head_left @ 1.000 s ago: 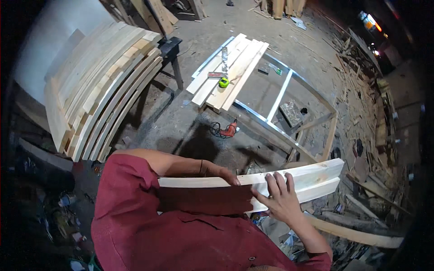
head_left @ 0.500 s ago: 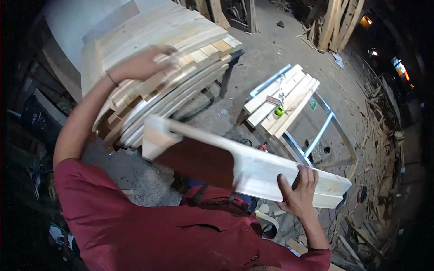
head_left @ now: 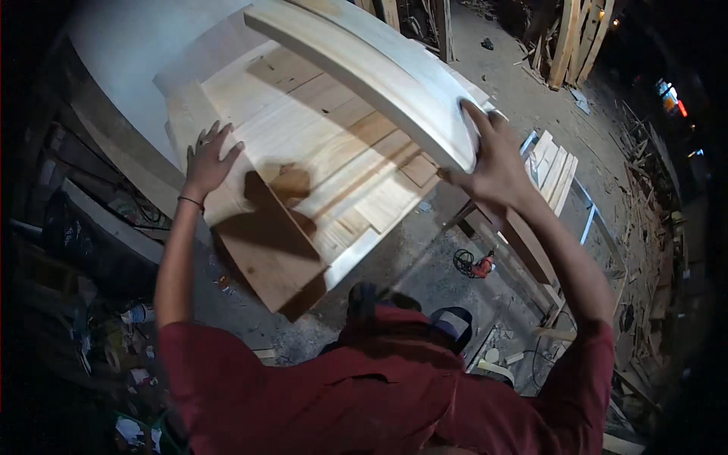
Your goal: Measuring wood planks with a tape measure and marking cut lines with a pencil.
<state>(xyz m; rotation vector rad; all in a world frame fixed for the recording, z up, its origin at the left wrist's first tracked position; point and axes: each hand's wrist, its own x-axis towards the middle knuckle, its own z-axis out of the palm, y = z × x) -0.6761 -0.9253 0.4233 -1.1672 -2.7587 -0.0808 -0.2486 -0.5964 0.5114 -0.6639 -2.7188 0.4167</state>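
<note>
My right hand (head_left: 493, 163) grips the near end of a long pale wooden board (head_left: 364, 83). The board is raised and slants away to the far left, above a stack of joined wooden panels (head_left: 303, 106). Its shadow falls across the panels. My left hand (head_left: 211, 159) rests with fingers spread on a flat wooden plank (head_left: 262, 258) along the stack's left side, holding nothing. Part of the stack's far right is hidden behind the raised board.
A red corded power tool (head_left: 481, 267) lies on the floor to the right of the stack. Beyond my right forearm stand several narrow planks (head_left: 557, 163) on a support with a metal frame (head_left: 588, 220). Upright timbers (head_left: 572, 45) lean at the far right, and wood scraps line the right side.
My right hand has swung the board from low in front of me up and over the stack. The left hand has shifted onto the left-side plank. The view has turned too.
</note>
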